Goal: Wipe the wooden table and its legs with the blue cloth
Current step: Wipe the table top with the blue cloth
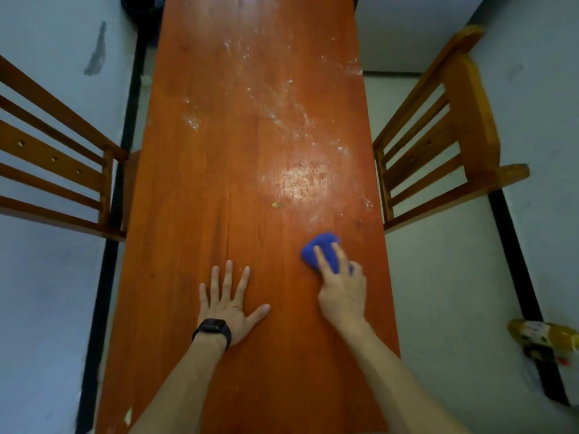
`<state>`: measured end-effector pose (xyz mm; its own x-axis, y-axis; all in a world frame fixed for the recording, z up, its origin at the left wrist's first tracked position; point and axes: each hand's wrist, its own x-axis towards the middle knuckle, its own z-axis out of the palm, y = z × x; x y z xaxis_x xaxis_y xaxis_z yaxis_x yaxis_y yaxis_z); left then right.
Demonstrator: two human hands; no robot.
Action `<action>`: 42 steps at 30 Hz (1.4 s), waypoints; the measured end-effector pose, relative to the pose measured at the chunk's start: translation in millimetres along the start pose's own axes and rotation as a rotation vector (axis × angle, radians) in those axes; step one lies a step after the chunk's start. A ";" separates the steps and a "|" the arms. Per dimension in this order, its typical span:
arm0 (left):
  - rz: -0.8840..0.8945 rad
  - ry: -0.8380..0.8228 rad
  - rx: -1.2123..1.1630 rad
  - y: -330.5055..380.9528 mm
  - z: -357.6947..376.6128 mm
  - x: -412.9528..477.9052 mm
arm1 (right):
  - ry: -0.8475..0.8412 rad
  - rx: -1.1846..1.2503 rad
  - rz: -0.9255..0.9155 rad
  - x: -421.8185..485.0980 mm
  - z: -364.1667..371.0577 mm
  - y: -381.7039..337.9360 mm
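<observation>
The long reddish wooden table [219, 183] runs away from me down the middle of the view. White dusty smears and a small yellowish crumb cover its middle and far right part. My right hand [343, 289] lies on the bunched blue cloth [322, 249], fingers pressing it onto the tabletop near the right edge. My left hand [228, 305], with a black watch at the wrist, rests flat on the wood with fingers spread, left of the cloth. The table legs are hidden.
A wooden chair [56, 164] stands at the table's left side and another wooden chair [445, 142] at its right. A yellow bottle [545, 336] lies on the floor at the right edge. A dark object sits at the far left corner.
</observation>
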<state>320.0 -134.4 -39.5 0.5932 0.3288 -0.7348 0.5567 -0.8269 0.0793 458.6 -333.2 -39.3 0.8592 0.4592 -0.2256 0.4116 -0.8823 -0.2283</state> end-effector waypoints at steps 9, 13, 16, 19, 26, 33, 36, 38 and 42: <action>0.027 0.341 -0.101 -0.6 -12.6 3.8 | 0.194 0.137 0.442 7.8 -48.1 69.4; -0.045 0.450 -0.171 9.2 -36.8 54.5 | 0.194 0.183 0.107 10.0 -25.9 2.9; -0.117 0.524 -0.208 19.8 -38.7 80.1 | 0.109 0.184 -0.119 25.8 -12.3 -45.2; -0.111 0.578 -0.199 17.8 -35.5 90.7 | 0.064 0.116 -0.274 51.1 -0.3 -74.2; -0.104 0.591 -0.220 14.7 -34.0 92.2 | 0.002 -0.008 -0.344 85.4 10.5 -75.8; -0.109 0.563 -0.250 15.6 -34.4 89.0 | 0.147 0.069 0.576 65.8 -24.7 29.6; -0.117 0.555 -0.248 16.2 -35.0 89.4 | 0.230 0.131 0.673 57.3 -32.2 34.0; -0.123 0.545 -0.238 16.2 -35.9 89.7 | 0.275 0.104 0.501 64.0 -30.9 6.6; -0.122 0.541 -0.232 14.6 -36.3 91.3 | 0.193 0.100 0.014 82.8 -12.0 -80.7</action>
<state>403.4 -99.9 -81.0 0.6950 0.6509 -0.3054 0.7156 -0.6676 0.2056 500.2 -225.2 -28.2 0.9107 0.4106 -0.0459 0.3756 -0.8691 -0.3218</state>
